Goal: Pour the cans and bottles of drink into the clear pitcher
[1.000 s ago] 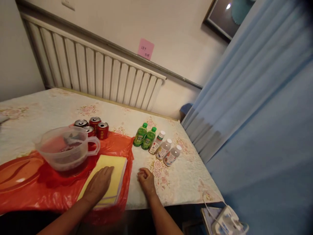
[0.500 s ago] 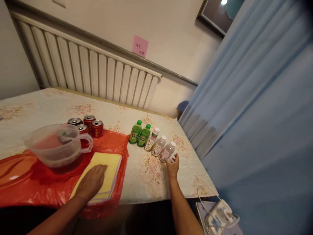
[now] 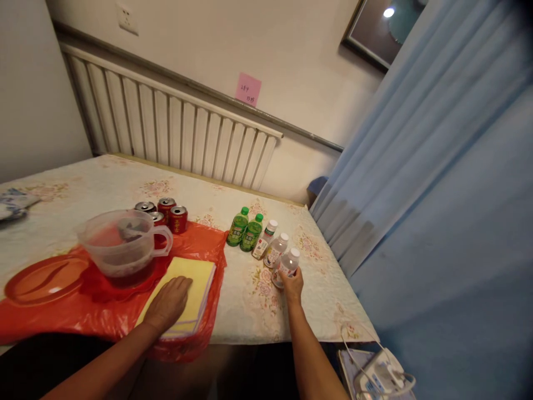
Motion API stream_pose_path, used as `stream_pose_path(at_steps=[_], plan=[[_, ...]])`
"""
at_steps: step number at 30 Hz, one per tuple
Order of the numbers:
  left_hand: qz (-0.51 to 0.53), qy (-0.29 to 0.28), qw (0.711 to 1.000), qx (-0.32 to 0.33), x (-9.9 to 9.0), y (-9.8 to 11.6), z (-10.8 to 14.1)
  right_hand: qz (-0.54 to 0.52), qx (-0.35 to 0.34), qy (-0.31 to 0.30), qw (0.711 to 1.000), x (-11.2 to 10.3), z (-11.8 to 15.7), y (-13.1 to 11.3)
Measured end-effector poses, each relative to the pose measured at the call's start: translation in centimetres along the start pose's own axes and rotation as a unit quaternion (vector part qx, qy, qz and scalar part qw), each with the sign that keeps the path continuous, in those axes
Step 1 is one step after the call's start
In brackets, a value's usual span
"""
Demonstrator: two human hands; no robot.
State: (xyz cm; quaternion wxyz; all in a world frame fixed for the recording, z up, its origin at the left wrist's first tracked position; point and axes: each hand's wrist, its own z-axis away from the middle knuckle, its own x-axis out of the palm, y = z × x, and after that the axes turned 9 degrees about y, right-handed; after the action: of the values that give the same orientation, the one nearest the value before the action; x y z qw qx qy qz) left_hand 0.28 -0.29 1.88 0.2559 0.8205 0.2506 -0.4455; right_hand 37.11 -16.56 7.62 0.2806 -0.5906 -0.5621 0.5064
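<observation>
A: Where are the edges?
B: The near edge of the counter runs below both hands; its right edge slants toward a blue curtain. Floral cover stretches from the white-capped bottle to that side, and a strip of it lies between the red plastic sheet and the right forearm.
A: And the right hand?
B: Closed around the white-capped bottle, outermost in a slanting row with two green bottles and two other clear bottles. The bottle stands nearly upright; whether its base touches the counter is hard to tell, with fingers partly over it.
A: The left hand?
B: Open and flat, palm down on a folded yellow cloth, fingers close together. Beyond it, a clear pitcher sits on the red sheet, near four drink cans.
</observation>
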Motion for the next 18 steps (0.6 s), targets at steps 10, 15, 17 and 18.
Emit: stream_pose_path(at_steps=[10, 15, 17, 18], plan=[[0.105, 0.049, 0.990, -0.086, -4.5, 6.3, -3.3, -0.083, -0.018, -0.162, 0.983, 0.1, 10.5, -3.2], [0.294, 0.046, 0.954, 0.025, -8.8, 11.5, -6.1, -0.102, -0.042, -0.247, 0.963, 0.8, 13.1, -5.4], [0.312, 0.019, 0.948, 0.068, -10.0, 12.3, -6.7, -0.119, -0.053, -0.275, 0.953, 0.9, 13.6, -6.0], [0.315, 0.005, 0.945, 0.086, -10.5, 12.5, -6.9, -0.126, -0.059, -0.286, 0.948, 1.0, 13.8, -6.2]])
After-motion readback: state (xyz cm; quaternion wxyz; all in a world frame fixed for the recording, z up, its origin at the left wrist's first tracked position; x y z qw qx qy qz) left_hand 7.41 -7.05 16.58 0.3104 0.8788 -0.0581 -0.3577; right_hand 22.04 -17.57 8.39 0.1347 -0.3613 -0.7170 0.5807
